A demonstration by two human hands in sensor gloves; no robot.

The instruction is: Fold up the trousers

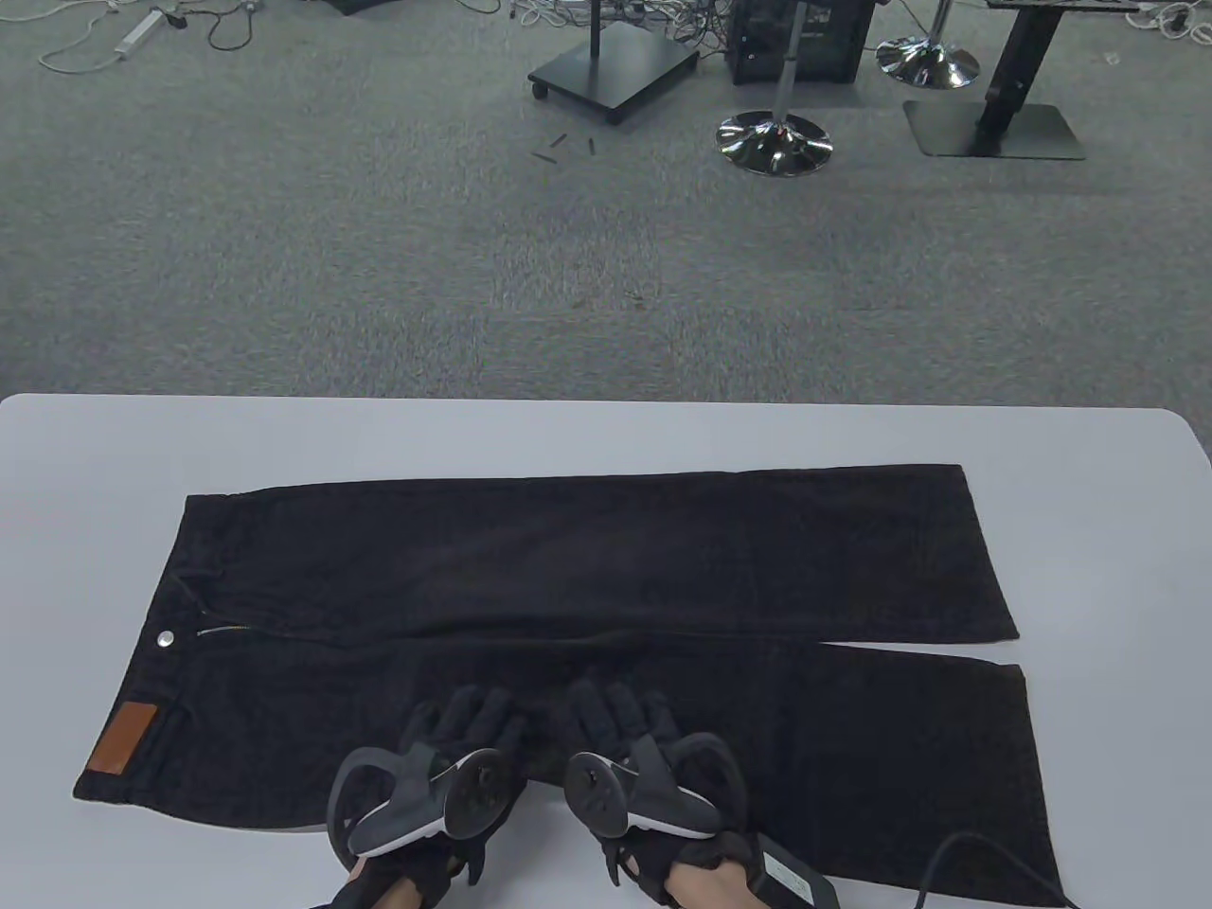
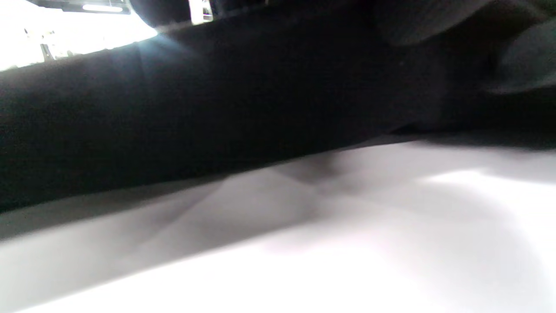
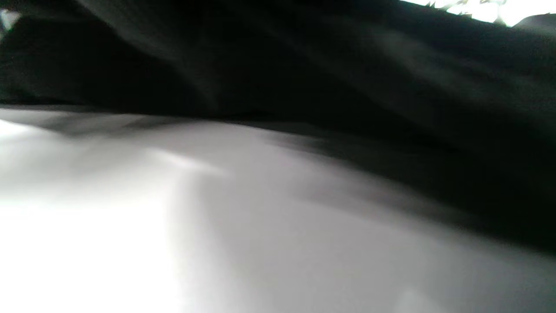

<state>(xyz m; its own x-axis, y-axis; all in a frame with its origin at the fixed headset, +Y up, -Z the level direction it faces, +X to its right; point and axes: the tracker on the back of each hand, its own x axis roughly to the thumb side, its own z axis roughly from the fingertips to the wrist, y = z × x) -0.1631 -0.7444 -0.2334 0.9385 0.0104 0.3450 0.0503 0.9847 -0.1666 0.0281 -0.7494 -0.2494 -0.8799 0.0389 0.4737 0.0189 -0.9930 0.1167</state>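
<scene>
An office or lab room set up for recording; grey carpet (image 1: 379,237) runs beyond the white table (image 1: 606,431); past the table's far edge, right of centre, stand two chrome stool bases (image 1: 775,142), a black wheeled stand (image 1: 614,68) and a black flat-footed stand (image 1: 994,128); further back sits a black computer case (image 1: 800,38); at the far left a power strip (image 1: 140,30) lies among loose cables (image 1: 222,26).

I see both my hands in black sensor gloves, the left hand (image 1: 461,724) and right hand (image 1: 620,718), each with a dark-grey ring-shaped tracker, white-edged, strapped on its back.
</scene>
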